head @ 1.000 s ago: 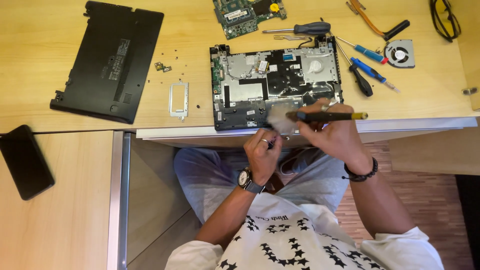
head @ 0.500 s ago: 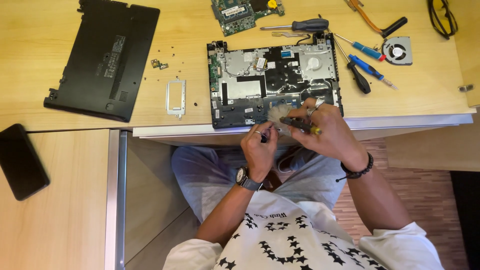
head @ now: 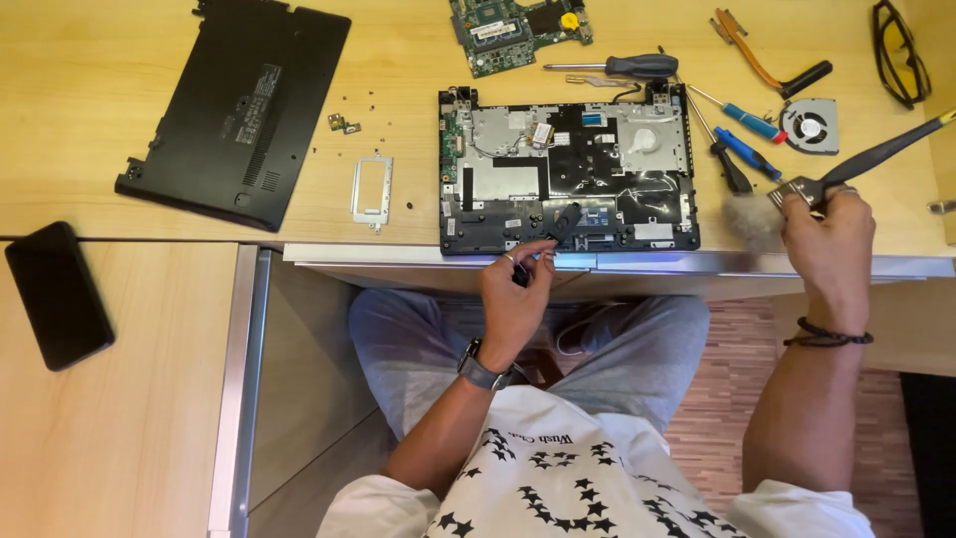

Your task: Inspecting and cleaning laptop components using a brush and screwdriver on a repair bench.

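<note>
left hand [head: 513,299] grip pinched shut on small black part [head: 564,221] at near edge of open laptop [head: 568,169] | right hand [head: 832,244] grip closed on brush [head: 797,194], right of laptop above worktop [head: 398,100] | tip: I think soft, slow brush strokes work best

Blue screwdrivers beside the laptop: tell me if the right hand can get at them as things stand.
Probably not straight away. The right hand is gripping a brush, so its fingers are taken. The blue screwdrivers lie uncovered on the desk just above it, so the path itself looks free.
</note>
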